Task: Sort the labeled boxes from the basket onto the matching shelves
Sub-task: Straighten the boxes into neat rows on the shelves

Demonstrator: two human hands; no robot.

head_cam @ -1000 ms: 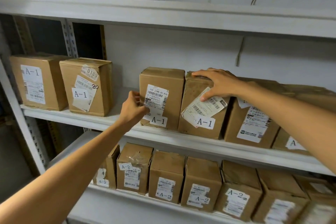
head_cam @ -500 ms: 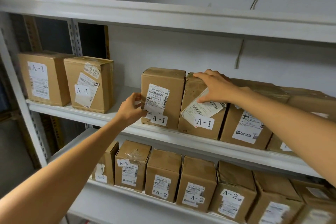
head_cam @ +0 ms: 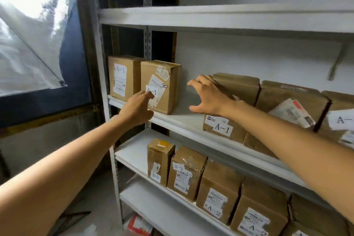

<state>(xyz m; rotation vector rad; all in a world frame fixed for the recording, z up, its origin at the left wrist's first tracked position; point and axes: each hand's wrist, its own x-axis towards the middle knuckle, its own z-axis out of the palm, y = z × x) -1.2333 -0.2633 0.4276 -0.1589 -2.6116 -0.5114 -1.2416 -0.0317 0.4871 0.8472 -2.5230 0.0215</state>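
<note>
1. Left hand (head_cam: 138, 107): reached out to the A-1 shelf (head_cam: 180, 119). The fingers are relaxed and curl round nothing. The fingertips (head_cam: 149, 95) sit at the A-1 label on the front of the 0180 box (head_cam: 162, 80); contact cannot be confirmed.
2. Right hand (head_cam: 208, 96): open, fingers spread, thumb pointing down, holding nothing. It hangs over the gap on the A-1 shelf, and its back overlaps the left edge of the right A-1 box (head_cam: 239, 90).
3. 0180 box: upright on the A-1 shelf, just beside the leftmost A-1 box (head_cam: 122, 76).
4. Right of the gap, brown boxes stand in a row on the same shelf, with their labels partly blurred.
5. A-2 shelf (head_cam: 132, 155), directly below, carries a row of upright A-2 boxes (head_cam: 186, 170).
</note>
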